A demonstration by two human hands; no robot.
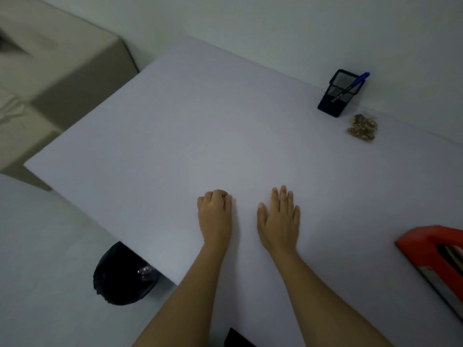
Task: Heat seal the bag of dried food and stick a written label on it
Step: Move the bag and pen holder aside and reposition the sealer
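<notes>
The one clear bag of dried food (362,127) lies flat on the white table (200,134), close to its far edge and towards the right, with nothing touching it. Just beside it, to the left and further back, stands a single black mesh pen holder (335,98) with one blue pen (357,81) leaning in it. Nearer the person, at the right border of the view, is one red heat sealer (431,249), partly cut off and well apart from the bag.

Both of the person's hands rest on the table at its near side, well apart from the bag, and bare tabletop lies between them and it. The right hand (279,221) lies palm down with its fingers straight and released. The left hand (215,216) has its fingers clenched under, and nothing shows in it.

Below the table's left corner sits one black bin (120,276) with a dark liner. A beige upholstered piece (62,58), blurred, stands beyond the table at the upper left.
</notes>
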